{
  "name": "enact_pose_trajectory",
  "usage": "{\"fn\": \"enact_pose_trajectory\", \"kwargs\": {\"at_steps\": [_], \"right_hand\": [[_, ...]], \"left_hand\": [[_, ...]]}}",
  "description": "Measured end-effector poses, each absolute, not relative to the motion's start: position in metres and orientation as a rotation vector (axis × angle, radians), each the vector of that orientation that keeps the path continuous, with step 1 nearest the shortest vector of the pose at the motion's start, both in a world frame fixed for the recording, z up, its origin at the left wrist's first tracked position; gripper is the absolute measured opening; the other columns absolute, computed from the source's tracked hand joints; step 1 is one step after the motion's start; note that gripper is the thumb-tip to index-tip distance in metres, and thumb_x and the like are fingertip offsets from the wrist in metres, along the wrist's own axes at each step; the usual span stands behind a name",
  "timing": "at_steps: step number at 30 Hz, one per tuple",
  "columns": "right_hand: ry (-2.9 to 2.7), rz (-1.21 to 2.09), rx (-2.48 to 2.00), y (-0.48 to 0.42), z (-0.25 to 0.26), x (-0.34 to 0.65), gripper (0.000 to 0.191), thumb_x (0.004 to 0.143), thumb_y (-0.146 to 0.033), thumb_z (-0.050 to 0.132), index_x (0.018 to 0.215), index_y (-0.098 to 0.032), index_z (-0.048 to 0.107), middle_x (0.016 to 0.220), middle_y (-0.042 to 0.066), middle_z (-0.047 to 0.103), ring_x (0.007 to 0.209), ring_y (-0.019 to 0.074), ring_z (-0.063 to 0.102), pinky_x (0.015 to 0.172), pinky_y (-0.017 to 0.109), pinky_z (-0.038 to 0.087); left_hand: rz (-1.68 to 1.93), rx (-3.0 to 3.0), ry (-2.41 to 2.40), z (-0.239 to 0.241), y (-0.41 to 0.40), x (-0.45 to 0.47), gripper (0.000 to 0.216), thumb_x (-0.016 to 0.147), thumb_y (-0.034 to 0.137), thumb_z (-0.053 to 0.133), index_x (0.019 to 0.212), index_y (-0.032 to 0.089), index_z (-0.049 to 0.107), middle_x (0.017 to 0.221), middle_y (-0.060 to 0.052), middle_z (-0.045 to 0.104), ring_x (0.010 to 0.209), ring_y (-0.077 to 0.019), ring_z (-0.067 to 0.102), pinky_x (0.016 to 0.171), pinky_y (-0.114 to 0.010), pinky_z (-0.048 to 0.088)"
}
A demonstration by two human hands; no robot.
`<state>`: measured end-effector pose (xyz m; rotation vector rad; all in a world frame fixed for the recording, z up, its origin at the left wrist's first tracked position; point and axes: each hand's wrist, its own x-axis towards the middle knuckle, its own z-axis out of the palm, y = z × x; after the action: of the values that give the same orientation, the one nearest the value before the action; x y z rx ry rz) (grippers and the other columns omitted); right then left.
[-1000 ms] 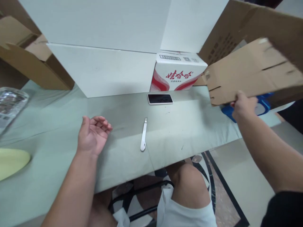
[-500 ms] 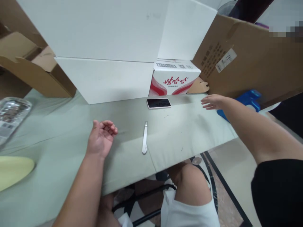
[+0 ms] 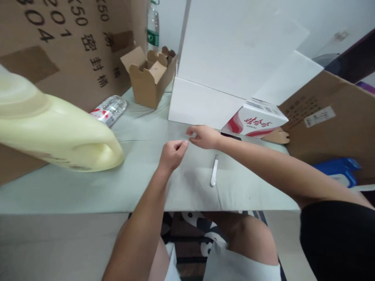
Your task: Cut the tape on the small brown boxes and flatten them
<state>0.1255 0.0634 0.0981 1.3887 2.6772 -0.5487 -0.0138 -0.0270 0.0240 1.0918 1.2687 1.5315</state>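
Observation:
My left hand (image 3: 173, 157) is over the middle of the table, its fingers curled in and the thumb resting against them; nothing shows in it. Close by, my right hand (image 3: 202, 136) reaches across from the right with its fingers loosely bent and a gap between them, holding nothing I can see. The fingertips of both hands almost meet. A white utility knife (image 3: 214, 171) lies on the pale green tablecloth (image 3: 187, 195) below my right forearm. Behind that forearm is a phone (image 3: 231, 136), partly covered by it.
White panels (image 3: 202, 103) stand at the back beside a white and red carton (image 3: 254, 121). At left are a pale yellow jug (image 3: 79, 136), a clear plastic pack (image 3: 109, 110) and a small cardboard box (image 3: 146, 88). A blue packet (image 3: 336, 169) lies at right by a large carton (image 3: 336, 132).
The view has swung left, bringing the jug and small box further in. My hands have come together from far apart; the left fingers have curled in. Knife and phone stay on the table.

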Motion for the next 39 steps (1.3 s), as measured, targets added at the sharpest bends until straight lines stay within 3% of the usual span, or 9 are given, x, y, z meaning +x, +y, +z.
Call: {"fn": "enact_pose_trajectory", "kwargs": {"at_steps": [6,10,14,20,24,27,31,35,39], "right_hand": [[2.986,-0.437,1.402,0.126,0.085,-0.010,0.037,0.090,-0.011,0.061,0.126,-0.016,0.062,0.169,0.016,0.026,0.131,0.0255,0.063,0.124,0.045,0.041],[3.047,-0.495,1.496,0.196,0.092,-0.059,0.025,0.084,-0.012,0.065,0.108,-0.017,0.065,0.149,0.015,0.051,0.148,0.0329,0.047,0.129,0.053,0.036],[2.950,-0.546,1.429,0.215,0.092,-0.072,0.026,0.085,-0.010,0.057,0.109,-0.014,0.066,0.124,0.014,0.067,0.132,0.0326,0.061,0.116,0.056,0.050],[3.079,-0.373,1.315,0.151,0.086,-0.029,0.029,0.087,-0.012,0.054,0.113,-0.015,0.068,0.140,0.015,0.063,0.133,0.0285,0.060,0.120,0.043,0.047],[3.179,-0.560,1.281,0.074,0.081,0.040,0.028,0.089,-0.017,0.053,0.112,-0.014,0.068,0.140,0.017,0.064,0.092,0.0203,0.072,0.098,0.040,0.059],[3.292,-0.808,1.265,0.011,0.072,0.107,0.024,0.090,-0.023,0.055,0.111,-0.018,0.067,0.133,0.014,0.068,0.064,0.0118,0.065,0.074,0.035,0.061],[3.560,-0.916,1.241,-0.053,0.054,0.184,0.012,0.097,-0.026,0.053,0.091,-0.025,0.064,0.101,0.007,0.074,0.083,0.0192,0.071,0.065,0.032,0.057],[3.777,-0.978,1.328,-0.081,0.042,0.219,0.014,0.096,-0.036,0.057,0.109,-0.030,0.056,0.081,0.001,0.062,0.070,0.0192,0.063,0.064,0.035,0.055],[3.728,-0.776,1.087,-0.089,0.055,0.228,0.029,0.094,-0.053,0.060,0.110,-0.031,0.070,0.096,0.005,0.058,0.088,0.0222,0.063,0.080,0.043,0.058]], "left_hand": [[1.615,1.017,1.400,0.023,-0.026,-0.044,0.042,0.088,0.045,0.048,0.058,0.023,0.027,0.053,0.004,0.023,0.053,-0.0110,0.023,0.053,-0.030,0.018],[1.570,1.030,1.416,0.024,-0.027,-0.053,0.042,0.085,0.037,0.054,0.057,0.022,0.027,0.055,0.004,0.023,0.054,-0.0105,0.024,0.054,-0.029,0.017],[1.551,1.005,1.466,0.025,-0.025,-0.058,0.043,0.085,0.029,0.056,0.056,0.022,0.026,0.055,0.004,0.021,0.054,-0.0106,0.023,0.055,-0.030,0.015],[1.808,0.976,1.534,0.035,-0.036,-0.068,0.041,0.092,0.029,0.054,0.059,0.021,0.032,0.058,0.003,0.029,0.060,-0.0131,0.030,0.059,-0.031,0.022],[2.145,1.034,1.452,0.043,-0.049,-0.071,0.033,0.096,0.026,0.048,0.063,0.022,0.041,0.061,0.001,0.036,0.062,-0.0158,0.036,0.062,-0.030,0.030],[2.392,1.003,1.474,0.046,-0.052,-0.069,0.025,0.091,0.024,0.052,0.067,0.023,0.046,0.066,0.001,0.040,0.066,-0.0173,0.040,0.068,-0.029,0.037],[2.442,0.935,1.398,0.048,-0.043,-0.062,0.011,0.080,0.027,0.063,0.086,0.023,0.055,0.091,-0.002,0.050,0.088,-0.0194,0.051,0.084,-0.029,0.045],[2.253,0.861,1.102,0.047,-0.031,-0.050,0.044,0.065,0.022,0.068,0.108,0.019,0.058,0.117,-0.007,0.057,0.115,-0.0195,0.055,0.105,-0.027,0.042],[1.989,0.737,0.964,0.042,-0.017,-0.037,0.020,0.078,0.022,0.055,0.096,0.016,0.060,0.098,-0.009,0.068,0.094,-0.0197,0.063,0.091,-0.030,0.049]]}}
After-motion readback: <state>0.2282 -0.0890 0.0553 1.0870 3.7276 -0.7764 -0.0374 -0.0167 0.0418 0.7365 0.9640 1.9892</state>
